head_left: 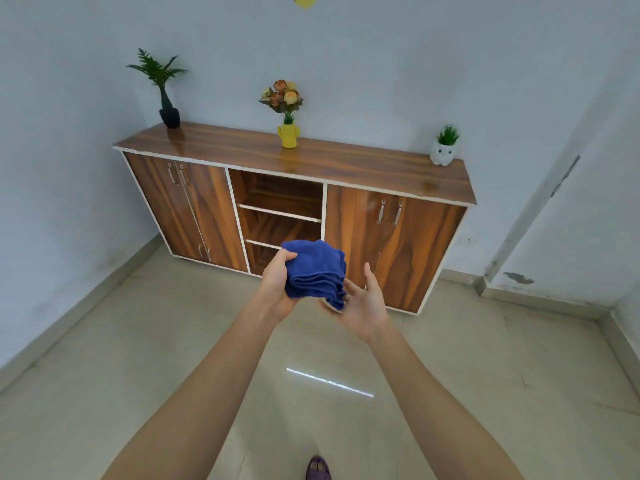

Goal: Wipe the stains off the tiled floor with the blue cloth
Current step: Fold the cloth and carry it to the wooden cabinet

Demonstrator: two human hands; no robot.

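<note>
Above the tiled floor [138,375], the left hand [275,284] curls its fingers round the bunched blue cloth [317,268] while the right hand [365,304] lies loosely spread beneath its drooping folds, which look soft, light and best gripped as a wad.

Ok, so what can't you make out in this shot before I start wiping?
Head view only.
- The tiled floor: no stains discernible; forearms cover the middle.
- The right hand: finger ends partly under the blue cloth that the left hand grips.
- The wooden cabinet: lowest shelf behind the cloth and left hand.
- The yellow object: cut off by the top edge.
- The foot: cut off by the bottom edge.
</note>
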